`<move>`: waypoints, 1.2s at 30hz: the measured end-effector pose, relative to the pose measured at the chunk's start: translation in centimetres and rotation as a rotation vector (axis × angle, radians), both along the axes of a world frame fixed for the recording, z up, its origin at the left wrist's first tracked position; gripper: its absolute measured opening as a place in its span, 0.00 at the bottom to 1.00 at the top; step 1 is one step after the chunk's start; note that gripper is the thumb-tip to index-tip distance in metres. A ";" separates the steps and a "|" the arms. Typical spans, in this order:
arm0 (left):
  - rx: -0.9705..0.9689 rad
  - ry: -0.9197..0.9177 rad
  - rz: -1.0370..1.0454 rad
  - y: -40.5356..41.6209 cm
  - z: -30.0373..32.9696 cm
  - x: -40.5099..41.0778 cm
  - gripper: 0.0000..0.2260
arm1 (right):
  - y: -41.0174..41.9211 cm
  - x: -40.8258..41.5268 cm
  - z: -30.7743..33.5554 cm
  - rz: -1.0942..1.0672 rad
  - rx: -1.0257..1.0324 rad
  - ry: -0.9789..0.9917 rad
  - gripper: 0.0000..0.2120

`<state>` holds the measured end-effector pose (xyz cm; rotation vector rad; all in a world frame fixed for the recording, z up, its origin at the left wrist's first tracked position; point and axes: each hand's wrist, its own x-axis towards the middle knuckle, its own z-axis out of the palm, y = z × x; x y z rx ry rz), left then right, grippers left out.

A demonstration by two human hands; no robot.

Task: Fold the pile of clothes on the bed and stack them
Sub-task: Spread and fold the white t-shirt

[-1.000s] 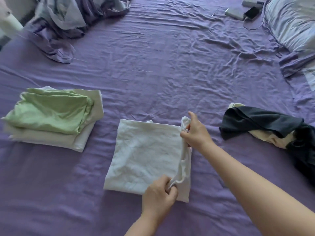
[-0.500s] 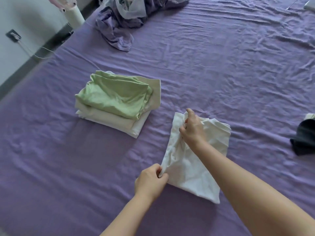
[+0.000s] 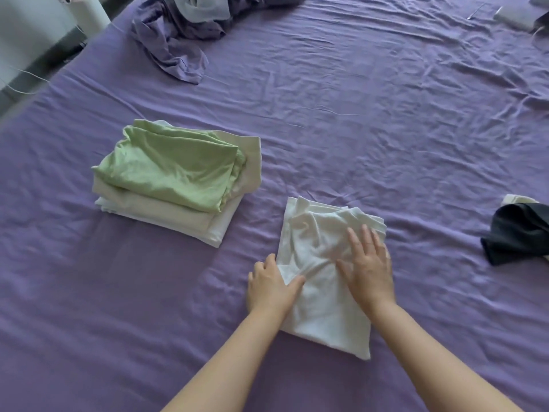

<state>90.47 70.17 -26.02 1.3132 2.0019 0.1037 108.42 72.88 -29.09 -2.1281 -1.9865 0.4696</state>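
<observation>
The right hand (image 3: 368,267) lies flat on the folded white cotton garment (image 3: 322,275), fingers straight and spread, palm down, holding nothing; it seems to be pressing the top layer so the fold stays put and the creases flatten. The left hand (image 3: 271,285) sits at the garment's left edge with its thumb laid over the cloth and its fingers at or under the edge; whether they pinch the fabric or only steady it cannot be told. Probably it anchors that edge while the other hand smooths.

The white garment lies on the near middle of the purple bed sheet (image 3: 356,114), folded into a narrow oblong running from near to far. It is thin and soft, with wrinkles gathered between the two hands and several layered edges showing at its far end. It looks close to finished, likely needing one more fold or a lift onto the stack.

To the left, apart from it, stands the stack of folded clothes (image 3: 175,185), a light green piece on top of cream and white ones. At the right edge lies the unfolded dark garment (image 3: 520,236) over something cream. Far left, a crumpled purple cloth (image 3: 178,46) lies bunched.
</observation>
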 end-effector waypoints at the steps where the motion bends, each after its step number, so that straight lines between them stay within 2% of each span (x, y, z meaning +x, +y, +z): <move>1: -0.023 -0.036 0.034 0.2 -0.2 0.1 0.33 | -0.7 0.9 -0.1 -0.111 -0.061 0.024 0.34; 3: -0.070 -0.141 0.115 0.7 -0.4 0.2 0.31 | -1.6 1.7 0.0 -0.288 -0.129 0.158 0.39; 6: -0.118 -0.222 0.203 1.5 -0.5 0.4 0.29 | -1.9 1.5 -0.1 -0.424 -0.097 0.349 0.36; 8: -0.161 -0.258 0.205 2.1 -0.6 0.5 0.30 | -1.6 1.2 0.2 -0.551 -0.130 0.462 0.31; 11: -0.221 -0.508 0.328 2.9 -0.4 0.3 0.33 | -1.2 1.0 0.9 -0.636 -0.236 0.468 0.20; 14: -0.248 -0.708 0.381 2.9 0.1 0.2 0.26 | -1.4 1.2 1.6 -0.583 -0.252 0.489 0.13; 17: -0.158 -0.773 0.362 2.5 1.1 0.2 0.11 | -1.3 1.4 2.8 -0.490 -0.217 0.539 0.09; 19: -0.092 -0.808 0.347 2.2 2.1 0.0 0.06 | -1.1 1.2 4.1 -0.414 -0.191 0.591 0.10; 27: 0.139 -0.781 0.448 0.6 7.8 -3.3 0.05 | 0.2 -1.8 10.5 -0.178 -0.120 0.691 0.15; 31: 0.298 -0.778 0.507 1.2 10.8 -6.6 0.11 | 2.9 -5.7 14.1 -0.032 -0.060 0.666 0.14; 36: 0.473 -0.746 0.574 2.9 14.6 -12.3 0.04 | 7.7 -12.3 17.9 0.135 -0.037 0.640 0.17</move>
